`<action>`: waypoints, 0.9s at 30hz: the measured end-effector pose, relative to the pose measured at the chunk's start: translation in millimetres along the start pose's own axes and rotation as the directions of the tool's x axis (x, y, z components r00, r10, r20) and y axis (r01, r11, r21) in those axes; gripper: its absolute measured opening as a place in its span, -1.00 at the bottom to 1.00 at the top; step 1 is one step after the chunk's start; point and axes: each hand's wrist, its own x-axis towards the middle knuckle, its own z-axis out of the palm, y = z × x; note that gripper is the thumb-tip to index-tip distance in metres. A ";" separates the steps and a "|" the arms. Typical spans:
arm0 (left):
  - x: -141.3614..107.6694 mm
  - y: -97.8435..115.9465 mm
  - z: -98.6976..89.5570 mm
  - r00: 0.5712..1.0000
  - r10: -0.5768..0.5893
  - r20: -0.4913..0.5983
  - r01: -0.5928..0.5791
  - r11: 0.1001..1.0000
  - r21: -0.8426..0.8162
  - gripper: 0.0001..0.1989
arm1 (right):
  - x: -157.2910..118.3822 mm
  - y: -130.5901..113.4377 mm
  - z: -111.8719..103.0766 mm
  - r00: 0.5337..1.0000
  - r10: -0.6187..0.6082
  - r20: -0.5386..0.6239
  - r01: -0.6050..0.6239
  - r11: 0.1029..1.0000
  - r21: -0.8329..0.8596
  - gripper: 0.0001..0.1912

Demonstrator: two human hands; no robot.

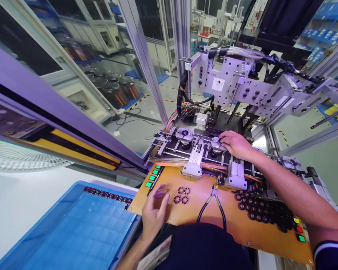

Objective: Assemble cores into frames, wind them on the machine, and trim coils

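My right hand (238, 145) reaches to a metal fixture (215, 145) on the machine. Its fingertips are closed together at the top of that fixture; whatever they grip there is too small to make out. Above the orange panel (231, 221), my left hand (153, 213) holds nothing, with thumb and fingers apart. Just right of it lie several small ring-shaped parts (180, 190) with copper-coloured segments. A pair of cutting pliers (214, 193) rests on the panel with its handles spread. A second fixture (185, 133) stands to the left of the one I touch.
Many dark ring parts (259, 208) cover the panel's right side. Lit buttons (152, 178) line its left edge. A blue tray (64, 228) with a row of small parts (107, 195) stands at left. A metal machine head (233, 82) and frame posts (142, 48) rise around the fixtures.
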 end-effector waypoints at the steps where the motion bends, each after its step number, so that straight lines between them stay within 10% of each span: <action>1: -1.2 -4.4 3.3 1.000 -0.005 0.002 0.005 1.000 -0.006 -0.56 | 1.6 -0.7 -0.1 1.000 0.006 0.009 -0.006 1.000 -0.014 -0.75; 18: -1.7 -14.4 9.9 1.000 0.001 -0.008 -0.001 1.000 -0.017 -0.55 | -38.5 -24.7 2.3 0.991 0.071 -0.115 -0.080 0.994 -0.079 -0.42; 23: -3.6 -11.6 1.1 1.000 -0.018 0.014 0.018 1.000 -0.013 -0.57 | -121.7 -83.6 -23.1 0.887 0.170 -0.430 -0.214 0.975 -0.056 -0.38; 27: -4.7 0.7 -6.8 0.999 -0.032 -0.011 0.032 0.999 -0.020 -0.58 | -216.7 -130.2 8.1 0.735 0.353 -0.578 -0.412 0.911 0.031 -0.40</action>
